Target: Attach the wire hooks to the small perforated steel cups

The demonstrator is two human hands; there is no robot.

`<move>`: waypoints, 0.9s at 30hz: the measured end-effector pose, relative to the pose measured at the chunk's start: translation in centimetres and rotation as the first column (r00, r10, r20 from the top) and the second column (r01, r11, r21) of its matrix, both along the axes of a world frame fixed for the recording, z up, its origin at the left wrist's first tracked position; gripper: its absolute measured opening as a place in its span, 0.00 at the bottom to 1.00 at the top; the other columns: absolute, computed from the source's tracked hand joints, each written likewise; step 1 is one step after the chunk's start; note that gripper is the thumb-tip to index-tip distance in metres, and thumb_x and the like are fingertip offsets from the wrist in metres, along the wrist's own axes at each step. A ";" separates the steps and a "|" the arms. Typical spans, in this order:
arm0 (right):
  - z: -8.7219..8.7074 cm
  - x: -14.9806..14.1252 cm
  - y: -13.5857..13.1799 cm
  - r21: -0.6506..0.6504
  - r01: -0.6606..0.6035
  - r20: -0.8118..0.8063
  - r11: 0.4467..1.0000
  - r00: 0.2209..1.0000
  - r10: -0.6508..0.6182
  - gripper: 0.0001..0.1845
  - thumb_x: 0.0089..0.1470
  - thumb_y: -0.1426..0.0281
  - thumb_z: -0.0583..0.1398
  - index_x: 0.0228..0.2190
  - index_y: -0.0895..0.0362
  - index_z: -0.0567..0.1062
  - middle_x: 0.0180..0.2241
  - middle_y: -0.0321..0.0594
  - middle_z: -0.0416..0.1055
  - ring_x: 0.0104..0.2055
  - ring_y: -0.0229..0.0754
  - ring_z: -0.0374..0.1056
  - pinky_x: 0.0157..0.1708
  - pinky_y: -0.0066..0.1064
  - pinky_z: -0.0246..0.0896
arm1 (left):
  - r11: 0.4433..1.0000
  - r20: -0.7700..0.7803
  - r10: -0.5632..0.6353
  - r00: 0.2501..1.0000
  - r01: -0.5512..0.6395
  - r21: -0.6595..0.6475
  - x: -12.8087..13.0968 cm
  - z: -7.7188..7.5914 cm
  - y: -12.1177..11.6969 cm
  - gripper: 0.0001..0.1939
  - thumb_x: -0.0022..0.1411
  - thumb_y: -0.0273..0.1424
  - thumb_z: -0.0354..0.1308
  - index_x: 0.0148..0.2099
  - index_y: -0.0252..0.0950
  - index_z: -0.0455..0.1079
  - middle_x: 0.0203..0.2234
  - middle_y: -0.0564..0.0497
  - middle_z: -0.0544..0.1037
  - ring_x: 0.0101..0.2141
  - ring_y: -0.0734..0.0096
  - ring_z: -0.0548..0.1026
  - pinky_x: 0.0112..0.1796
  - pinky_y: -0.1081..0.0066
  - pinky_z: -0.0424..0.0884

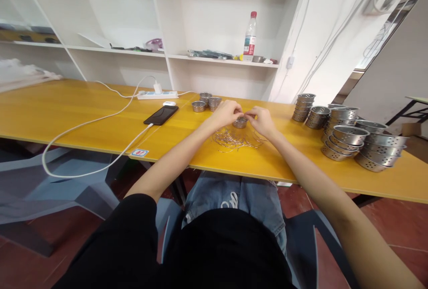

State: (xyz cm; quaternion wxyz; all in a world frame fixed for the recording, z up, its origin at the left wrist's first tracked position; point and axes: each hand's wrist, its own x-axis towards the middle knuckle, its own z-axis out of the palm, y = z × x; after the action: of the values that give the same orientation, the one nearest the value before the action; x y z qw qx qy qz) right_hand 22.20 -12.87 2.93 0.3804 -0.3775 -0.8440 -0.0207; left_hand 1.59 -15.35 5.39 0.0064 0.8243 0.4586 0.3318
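A small perforated metal cup point(240, 123) is between my two hands, above the far side of a loose tangle of thin metal wires point(232, 139). My left hand point(228, 112) reaches over the cup from the left, its fingers closed at the rim. From the right, my right hand point(261, 120) brings thumb and fingertips together in a pinch by the same rim. Whatever is between the right fingertips is too small to make out. Three similar small cups point(199, 106) stand in a group beyond my left hand.
Stacks of larger perforated metal cups point(347, 139) cover the right part of the yellow table point(207, 157). On the left lie a black phone point(161, 115) with a white cable, a white case point(169, 103) and a power strip point(158, 95). Shelves behind hold a bottle point(249, 39).
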 end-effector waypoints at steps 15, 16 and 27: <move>-2.2 0.2 1.3 -0.276 -0.051 0.004 0.960 0.998 0.055 0.53 0.49 0.53 0.76 0.69 0.57 0.67 0.66 0.58 0.68 0.66 0.63 0.67 0.67 0.56 0.61 | 0.981 0.130 0.171 0.977 -0.156 -0.117 -0.6 -0.5 1.5 0.06 0.58 0.26 0.64 0.32 0.35 0.83 0.30 0.44 0.85 0.34 0.60 0.79 0.44 0.64 0.75; -2.3 0.0 1.3 -0.294 -0.057 0.004 0.954 0.998 0.061 0.54 0.49 0.54 0.76 0.70 0.57 0.65 0.66 0.59 0.69 0.66 0.63 0.68 0.67 0.56 0.61 | 0.980 0.127 0.171 0.977 -0.156 -0.120 -0.5 -0.5 1.5 0.06 0.58 0.26 0.64 0.32 0.36 0.83 0.31 0.44 0.85 0.35 0.60 0.80 0.45 0.64 0.75; -2.7 -0.6 1.5 -0.272 -0.091 -0.048 0.958 0.996 0.081 0.50 0.53 0.58 0.74 0.70 0.57 0.64 0.58 0.55 0.77 0.60 0.59 0.74 0.62 0.52 0.67 | 0.984 0.124 0.164 0.979 -0.152 -0.097 0.2 -0.4 2.1 0.05 0.58 0.28 0.66 0.31 0.36 0.83 0.29 0.44 0.84 0.34 0.60 0.80 0.43 0.64 0.76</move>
State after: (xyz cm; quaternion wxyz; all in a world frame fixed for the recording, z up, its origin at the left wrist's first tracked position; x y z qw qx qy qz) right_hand 21.60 -11.40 0.18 0.3405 -0.3896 -0.8473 0.1199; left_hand 1.79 -13.26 4.95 0.0462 0.7606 0.5353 0.3644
